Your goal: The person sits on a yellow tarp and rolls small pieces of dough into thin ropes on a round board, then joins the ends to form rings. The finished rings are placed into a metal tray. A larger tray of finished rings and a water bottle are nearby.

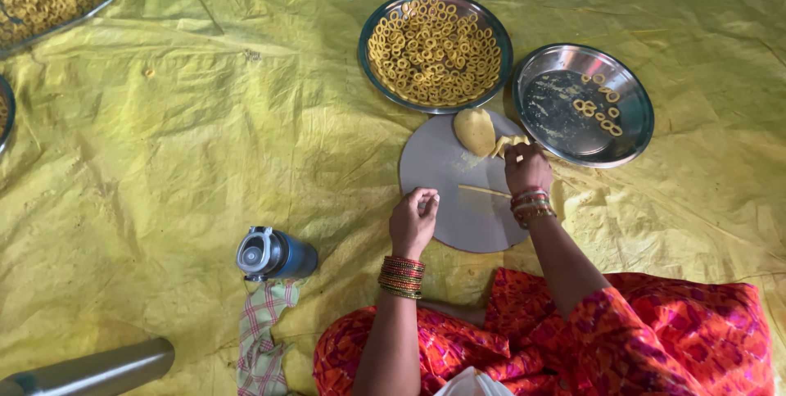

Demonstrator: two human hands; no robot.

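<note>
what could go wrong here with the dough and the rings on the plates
The thin dough strip lies loose on the round board between the left hand and the right hand; a stray move might snap or flatten it. The full plate of rings touches the board's far edge, so a nudge there could spill rings onto the yellow sheet. The dough lump sits near the board's rim and may pick up dirt if it rolls off.

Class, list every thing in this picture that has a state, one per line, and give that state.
Left plate: full of dough rings.
Right plate: almost bare, a few rings at its upper right.
Round board: flat on the sheet.
Dough lump: unrolled, at the board's top edge.
Dough strip: rolled thin, lying straight on the board.
Bottle: lying on its side.
Left hand: fingers pinched together.
Right hand: closed on dough pieces.
</note>
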